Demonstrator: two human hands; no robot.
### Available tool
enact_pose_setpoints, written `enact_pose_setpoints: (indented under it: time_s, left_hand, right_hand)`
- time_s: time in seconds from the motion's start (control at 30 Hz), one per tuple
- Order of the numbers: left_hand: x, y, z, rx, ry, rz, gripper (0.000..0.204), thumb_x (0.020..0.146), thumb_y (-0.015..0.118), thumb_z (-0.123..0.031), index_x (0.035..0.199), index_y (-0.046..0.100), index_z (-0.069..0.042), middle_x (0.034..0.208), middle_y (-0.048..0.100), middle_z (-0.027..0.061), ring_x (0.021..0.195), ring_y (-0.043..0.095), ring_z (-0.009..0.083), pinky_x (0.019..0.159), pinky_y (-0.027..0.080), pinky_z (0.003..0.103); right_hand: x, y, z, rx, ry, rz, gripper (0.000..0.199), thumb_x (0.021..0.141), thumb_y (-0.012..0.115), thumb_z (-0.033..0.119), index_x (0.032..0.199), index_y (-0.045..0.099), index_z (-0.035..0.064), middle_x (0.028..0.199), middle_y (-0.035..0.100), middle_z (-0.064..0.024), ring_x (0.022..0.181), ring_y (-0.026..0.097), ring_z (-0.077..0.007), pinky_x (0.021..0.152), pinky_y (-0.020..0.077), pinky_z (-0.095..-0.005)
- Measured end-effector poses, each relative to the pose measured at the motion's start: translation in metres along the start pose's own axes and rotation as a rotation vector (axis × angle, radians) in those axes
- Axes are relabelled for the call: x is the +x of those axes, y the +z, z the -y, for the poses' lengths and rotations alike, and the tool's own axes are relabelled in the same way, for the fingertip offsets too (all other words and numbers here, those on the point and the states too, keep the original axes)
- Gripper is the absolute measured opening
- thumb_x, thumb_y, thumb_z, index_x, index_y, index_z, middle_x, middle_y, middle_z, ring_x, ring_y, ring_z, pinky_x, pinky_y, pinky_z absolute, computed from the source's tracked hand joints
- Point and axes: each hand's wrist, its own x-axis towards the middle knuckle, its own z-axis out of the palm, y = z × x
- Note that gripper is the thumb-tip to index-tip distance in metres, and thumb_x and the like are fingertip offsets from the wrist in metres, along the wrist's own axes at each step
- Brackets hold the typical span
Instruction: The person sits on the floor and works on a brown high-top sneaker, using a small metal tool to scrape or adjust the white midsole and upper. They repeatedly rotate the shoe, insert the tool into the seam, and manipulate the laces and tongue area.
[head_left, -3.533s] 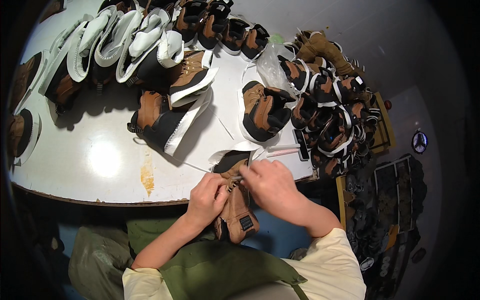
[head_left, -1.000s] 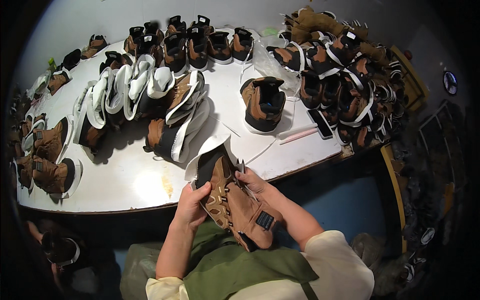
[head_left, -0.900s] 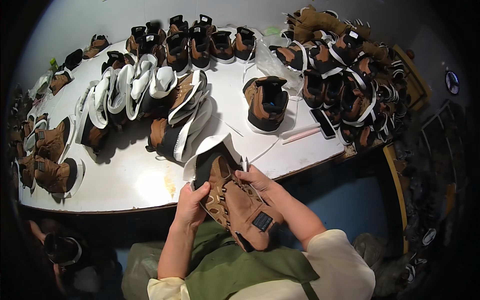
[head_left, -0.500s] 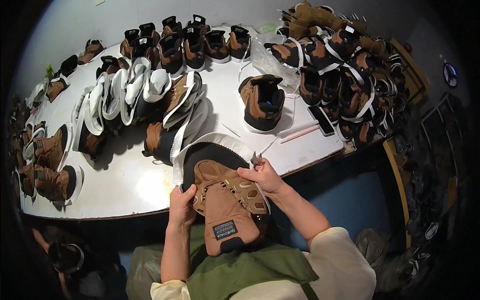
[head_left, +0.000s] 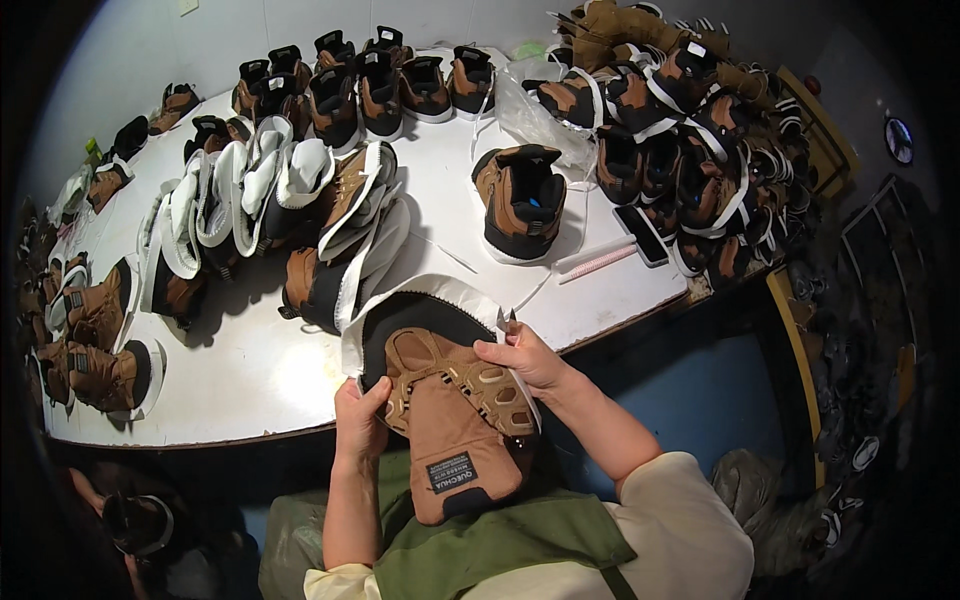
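Close in front of me is a brown and black shoe upper (head_left: 455, 400) with a white lining edge and a dark label on its tongue. My left hand (head_left: 361, 415) grips its left side, the thumb on top. On the opposite side my right hand (head_left: 525, 355) pinches the edge between thumb and fingers. Two small pointed metal blades (head_left: 505, 318), like those of thread snips, stick out above the right hand; the rest of that tool is hidden in it. Beyond the upper, a single brown and black shoe (head_left: 520, 205) stands on the white table (head_left: 260, 400).
Several uppers with white linings (head_left: 245, 185) lie in a row at left. Finished-looking shoes (head_left: 375, 95) line the back, and a heap of shoes (head_left: 690, 150) fills the right. A phone (head_left: 641, 236) and a pink pen-like stick (head_left: 604, 262) lie near the right edge. Another person (head_left: 140, 525) is at lower left.
The upper has tipped slightly, its tongue end lower and its far edge a little down. Both hands keep their hold. The whole view has shifted slightly.
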Motion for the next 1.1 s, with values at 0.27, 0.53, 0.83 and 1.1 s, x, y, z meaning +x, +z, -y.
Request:
enact_pose_setpoints:
  time_s: [0.27,0.53,0.83,1.1]
  left_hand:
    - [0.002,-0.006,0.005,-0.016,0.046,0.006,0.062,0.082,0.068,-0.011,0.135,0.037,-0.001,0.12,0.055,0.0116,0.102,0.058,0.0184,0.089,0.046,0.032]
    - [0.006,0.021,-0.018,0.932,0.554,-0.144,0.097,0.068,0.08,-0.021,0.145,0.024,-0.002,0.145,0.029,0.0158,0.135,0.03,0.03,0.111,0.025,0.039]
    - [0.022,0.032,-0.031,0.583,0.192,0.108,0.088,0.075,0.077,-0.009,0.144,0.022,0.001,0.126,0.049,0.0199,0.112,0.054,0.0233,0.097,0.044,0.035]
    - [0.032,0.022,-0.026,0.417,0.034,0.114,0.053,0.079,0.075,-0.008,0.123,0.048,0.004,0.111,0.061,0.0113,0.1,0.058,0.0164,0.089,0.047,0.029]
  right_hand:
    - [0.003,0.002,-0.001,0.04,0.128,0.005,0.027,0.092,0.062,0.018,0.107,0.059,-0.0042,0.098,0.066,-0.0093,0.084,0.064,-0.0122,0.073,0.0531,-0.0271]
    - [0.005,0.003,-0.003,0.121,0.201,0.059,0.027,0.093,0.06,0.015,0.112,0.056,-0.0033,0.105,0.066,-0.0109,0.091,0.066,-0.0155,0.079,0.0552,-0.0314]
    - [0.007,-0.004,-0.025,0.382,0.204,0.228,0.037,0.093,0.054,0.008,0.127,0.05,-0.0073,0.118,0.062,-0.0171,0.102,0.065,-0.0229,0.09,0.0528,-0.0357]
    - [0.011,-0.017,-0.044,0.469,0.247,0.277,0.038,0.095,0.051,0.008,0.131,0.048,-0.0057,0.123,0.059,-0.0168,0.108,0.062,-0.0238,0.094,0.05,-0.0369]
